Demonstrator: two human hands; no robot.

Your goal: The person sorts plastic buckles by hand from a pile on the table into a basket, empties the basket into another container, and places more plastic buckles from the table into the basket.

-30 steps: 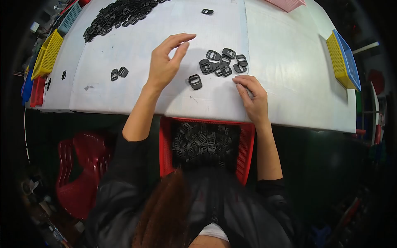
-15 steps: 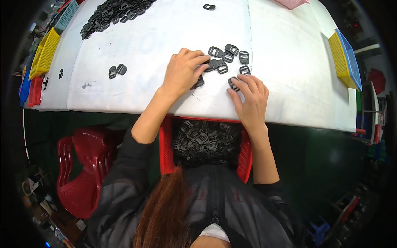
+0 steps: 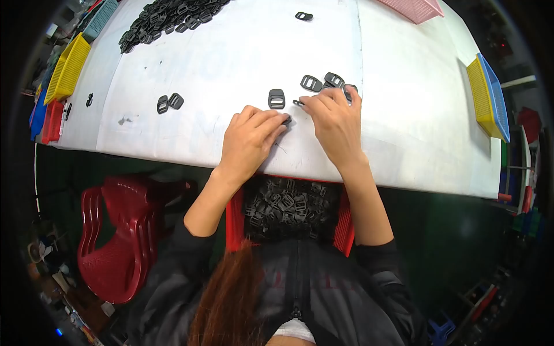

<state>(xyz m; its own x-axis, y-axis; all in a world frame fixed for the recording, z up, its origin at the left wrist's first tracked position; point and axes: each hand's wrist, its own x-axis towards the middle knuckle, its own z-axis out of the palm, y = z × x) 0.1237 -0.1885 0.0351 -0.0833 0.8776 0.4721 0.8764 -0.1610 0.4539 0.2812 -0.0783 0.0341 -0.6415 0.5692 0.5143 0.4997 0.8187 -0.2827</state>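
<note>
Near the front of the white table my left hand (image 3: 249,139) is closed, fingertips pinching a black plastic buckle (image 3: 287,120) that is mostly hidden. My right hand (image 3: 336,128) is closed too, with a buckle (image 3: 298,103) seen edge-on between thumb and fingers. Just beyond my hands a single slotted buckle (image 3: 277,98) lies flat. Past my right fingers sit a few more: one loose buckle (image 3: 311,83), another buckle (image 3: 333,79) overlapping its neighbour, and some partly covered by the hand.
A heap of black buckles (image 3: 167,18) lies at the back left; a pair of buckles (image 3: 169,102) rests left of centre. Below the table edge a red basket (image 3: 235,222) holds many buckles. Yellow basket (image 3: 68,68), blue-yellow basket (image 3: 489,98) and pink basket (image 3: 418,10) stand at the edges.
My left hand has drawn back toward the table edge. My right hand has moved up and left and now pinches a buckle. The cluster between them has thinned, leaving one buckle apart.
</note>
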